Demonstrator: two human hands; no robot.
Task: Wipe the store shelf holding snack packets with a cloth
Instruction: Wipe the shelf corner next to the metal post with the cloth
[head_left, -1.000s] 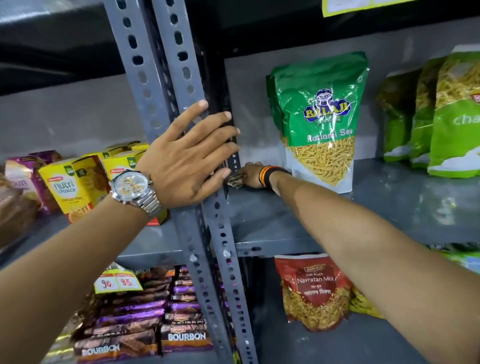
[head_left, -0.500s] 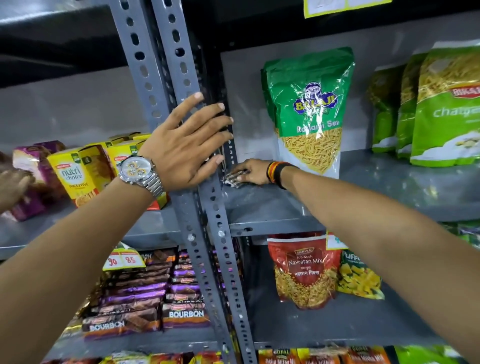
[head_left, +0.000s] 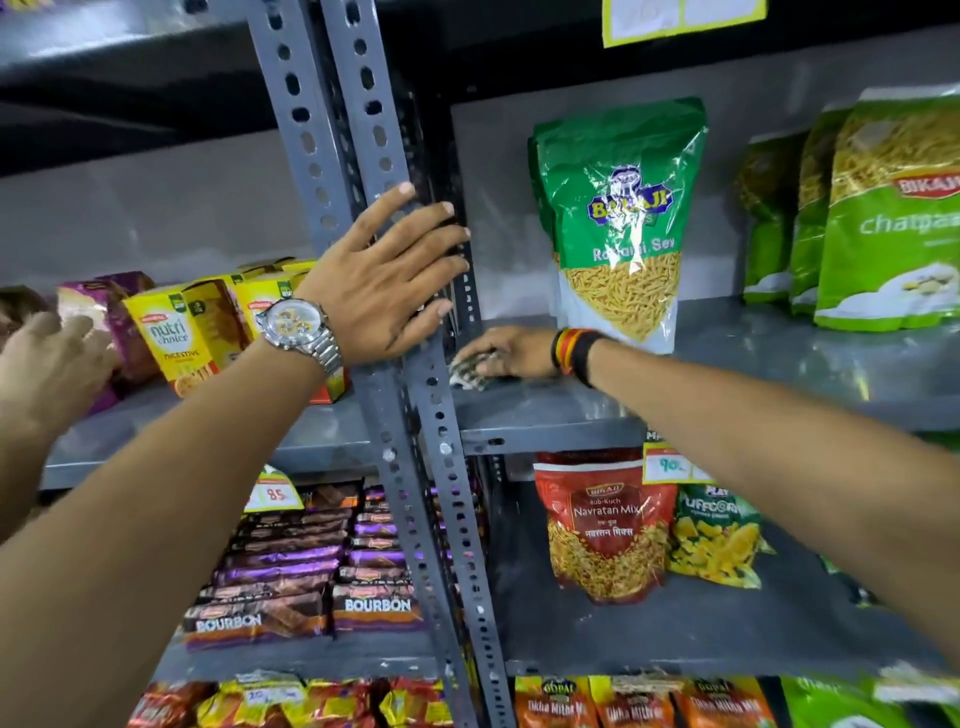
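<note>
My right hand (head_left: 506, 351) presses a small crumpled patterned cloth (head_left: 467, 371) onto the grey metal shelf (head_left: 753, 374), at its left end beside the upright post. A green Balaji sev packet (head_left: 621, 218) stands upright just behind my right wrist. My left hand (head_left: 382, 283), with a silver watch on its wrist, lies flat with spread fingers against the perforated grey upright post (head_left: 358, 135) and holds nothing.
Green Bikaji packets (head_left: 888, 218) stand at the shelf's right. Yellow biscuit boxes (head_left: 179, 332) fill the left bay, where another person's hand (head_left: 49, 364) reaches in. On the shelf below are a red Navratan Mix packet (head_left: 605, 525) and Bourbon packs (head_left: 311, 587).
My right hand has slid the cloth slightly toward the shelf's front at the left end. The view has tilted down a little. Another person's hand has come further in at the left.
</note>
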